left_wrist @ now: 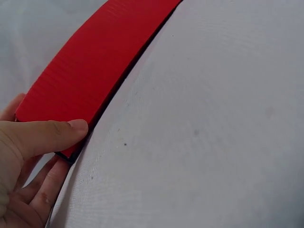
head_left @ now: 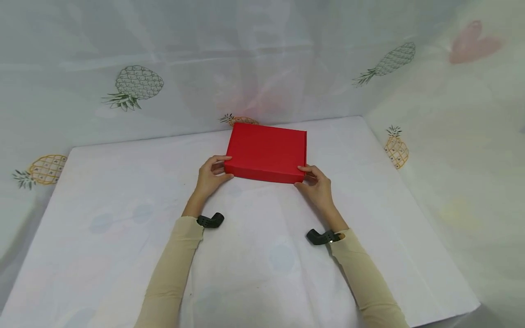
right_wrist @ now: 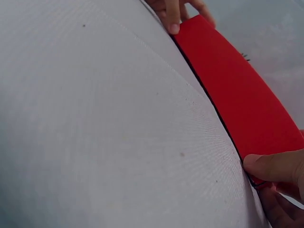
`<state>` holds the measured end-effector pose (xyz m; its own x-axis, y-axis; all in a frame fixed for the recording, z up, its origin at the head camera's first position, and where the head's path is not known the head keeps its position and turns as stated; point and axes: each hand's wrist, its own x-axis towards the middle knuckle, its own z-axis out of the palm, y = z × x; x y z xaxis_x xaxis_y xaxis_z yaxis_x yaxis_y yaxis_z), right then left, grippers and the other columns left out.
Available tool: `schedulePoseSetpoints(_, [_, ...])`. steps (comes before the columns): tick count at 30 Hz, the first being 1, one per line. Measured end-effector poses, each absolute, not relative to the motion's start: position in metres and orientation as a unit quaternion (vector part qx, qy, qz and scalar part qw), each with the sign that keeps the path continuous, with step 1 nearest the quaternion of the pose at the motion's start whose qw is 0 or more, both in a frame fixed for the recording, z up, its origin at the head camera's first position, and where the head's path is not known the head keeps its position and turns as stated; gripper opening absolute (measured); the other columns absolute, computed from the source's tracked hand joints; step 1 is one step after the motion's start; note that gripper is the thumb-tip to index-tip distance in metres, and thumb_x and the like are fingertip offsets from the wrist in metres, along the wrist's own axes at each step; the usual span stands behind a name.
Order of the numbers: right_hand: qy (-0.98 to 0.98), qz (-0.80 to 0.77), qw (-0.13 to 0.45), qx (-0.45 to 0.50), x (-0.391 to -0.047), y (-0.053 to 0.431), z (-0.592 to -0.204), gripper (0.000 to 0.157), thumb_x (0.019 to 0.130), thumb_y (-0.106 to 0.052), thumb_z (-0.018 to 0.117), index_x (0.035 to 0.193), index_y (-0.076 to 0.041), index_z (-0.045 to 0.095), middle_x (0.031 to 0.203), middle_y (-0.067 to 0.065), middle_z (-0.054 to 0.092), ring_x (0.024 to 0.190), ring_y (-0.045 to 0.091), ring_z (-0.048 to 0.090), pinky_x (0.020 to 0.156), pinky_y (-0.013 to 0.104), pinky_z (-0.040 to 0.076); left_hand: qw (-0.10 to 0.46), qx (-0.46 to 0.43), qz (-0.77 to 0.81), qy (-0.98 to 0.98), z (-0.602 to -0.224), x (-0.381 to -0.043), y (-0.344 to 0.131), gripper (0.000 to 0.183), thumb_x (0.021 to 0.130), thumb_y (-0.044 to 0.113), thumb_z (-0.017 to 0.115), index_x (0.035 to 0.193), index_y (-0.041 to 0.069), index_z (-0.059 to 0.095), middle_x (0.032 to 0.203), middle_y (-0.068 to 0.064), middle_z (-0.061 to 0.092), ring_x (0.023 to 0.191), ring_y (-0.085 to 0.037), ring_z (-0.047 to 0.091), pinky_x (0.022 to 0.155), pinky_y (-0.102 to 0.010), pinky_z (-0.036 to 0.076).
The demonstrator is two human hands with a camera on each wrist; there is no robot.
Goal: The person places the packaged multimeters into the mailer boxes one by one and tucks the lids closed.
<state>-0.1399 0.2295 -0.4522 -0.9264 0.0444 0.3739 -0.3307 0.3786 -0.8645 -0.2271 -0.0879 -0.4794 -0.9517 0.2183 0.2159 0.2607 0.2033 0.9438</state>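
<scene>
A flat red box, its lid down, lies near the far edge of the white-covered table. My left hand grips its near left corner, with the thumb on the front side and fingers around the left side. At the near right corner my right hand holds the box the same way, one fingertip on the top edge. The left wrist view shows the left thumb pressed on the red front panel. In the right wrist view the right thumb lies on that panel's other end.
A white cloth covers the table. Behind it hangs a pale curtain with printed pineapples, and another stretch of it runs along the right side. Dark wrist cameras sit on both wrists.
</scene>
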Motion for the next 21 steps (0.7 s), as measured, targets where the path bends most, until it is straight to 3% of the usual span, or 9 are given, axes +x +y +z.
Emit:
schedulePoseSetpoints(6, [-0.801, 0.572, 0.147, 0.097, -0.140, 0.236, -0.452, 0.047, 0.078, 0.017, 0.070, 0.124, 0.011, 0.058, 0.134, 0.032, 0.051, 0.108, 0.049, 0.059, 0.094, 0.057, 0.047, -0.005, -0.164, -0.626, -0.763, -0.481, -0.228, -0.086, 0.051, 0.082, -0.004, 0.074, 0.130, 0.004, 0.057, 0.138, -0.015, 0.049, 0.122, -0.034, 0.054, 0.097, -0.030, 0.050])
schedulePoseSetpoints(9, [-0.789, 0.591, 0.135, 0.100, -0.141, 0.240, -0.454, 0.048, 0.079, 0.018, 0.069, 0.125, 0.011, 0.057, 0.136, 0.032, 0.049, 0.111, 0.047, 0.057, 0.096, 0.056, 0.046, -0.013, -0.163, -0.624, -0.764, -0.478, -0.226, -0.085, 0.051, 0.085, -0.001, 0.073, 0.132, 0.004, 0.056, 0.139, -0.017, 0.047, 0.125, -0.034, 0.051, 0.101, -0.036, 0.048])
schedulePoseSetpoints(13, [-0.778, 0.607, 0.129, 0.102, -0.143, 0.243, -0.458, 0.048, 0.079, 0.019, 0.068, 0.125, 0.012, 0.057, 0.137, 0.031, 0.049, 0.111, 0.032, 0.059, 0.097, 0.037, 0.050, -0.026, -0.160, -0.618, -0.769, -0.463, -0.217, -0.083, 0.051, 0.086, -0.004, 0.070, 0.134, 0.000, 0.052, 0.140, -0.022, 0.044, 0.127, -0.040, 0.049, 0.103, -0.047, 0.045])
schedulePoseSetpoints(17, [-0.770, 0.615, 0.134, 0.108, -0.151, 0.248, -0.474, 0.049, 0.079, 0.018, 0.068, 0.126, 0.012, 0.057, 0.137, 0.030, 0.049, 0.108, 0.015, 0.058, 0.094, 0.022, 0.050, -0.021, -0.157, -0.615, -0.772, -0.471, -0.221, -0.084, 0.052, 0.086, -0.002, 0.070, 0.135, 0.001, 0.052, 0.141, -0.022, 0.043, 0.126, -0.040, 0.049, 0.103, -0.049, 0.045])
schedulePoseSetpoints(21, [-0.766, 0.621, 0.137, 0.097, -0.156, 0.252, -0.485, 0.045, 0.084, 0.013, 0.067, 0.127, 0.009, 0.058, 0.139, 0.027, 0.050, 0.113, 0.019, 0.058, 0.094, 0.020, 0.049, -0.011, -0.155, -0.608, -0.779, -0.483, -0.226, -0.083, 0.054, 0.088, 0.006, 0.072, 0.137, 0.007, 0.051, 0.143, -0.016, 0.042, 0.126, -0.034, 0.050, 0.103, -0.046, 0.046])
